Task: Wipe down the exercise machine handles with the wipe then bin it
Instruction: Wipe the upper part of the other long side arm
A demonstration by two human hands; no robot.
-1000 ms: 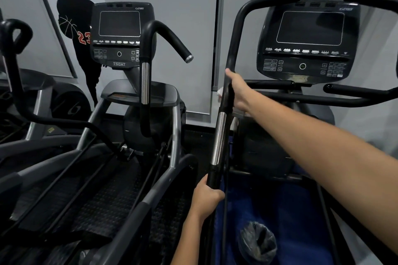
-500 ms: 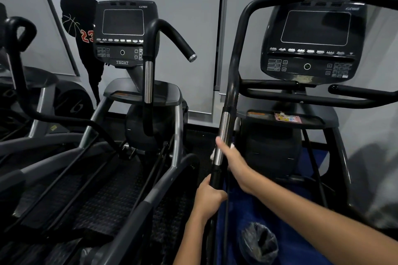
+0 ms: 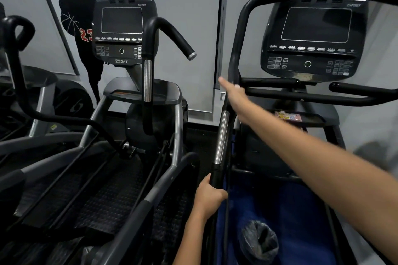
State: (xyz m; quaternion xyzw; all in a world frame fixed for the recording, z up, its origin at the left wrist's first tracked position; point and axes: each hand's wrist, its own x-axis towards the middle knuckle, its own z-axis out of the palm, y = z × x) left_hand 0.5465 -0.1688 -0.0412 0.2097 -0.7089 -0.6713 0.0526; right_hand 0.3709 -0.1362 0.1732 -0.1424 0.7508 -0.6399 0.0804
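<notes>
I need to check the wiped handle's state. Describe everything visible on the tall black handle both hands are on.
The tall black handle stands nearly upright, curving right at its top. Matte black above, a shiny chrome sleeve sits mid-length, black again below. The right hand wraps it above the chrome; the left hand grips its lower black part.

Grey wall panels (image 3: 172,28) stand behind the machines, split by a dark vertical strip (image 3: 219,28). On the far left panel is a black silhouette of a basketball player (image 3: 79,28) with a red 23. The floor (image 3: 200,135) is dark.
</notes>
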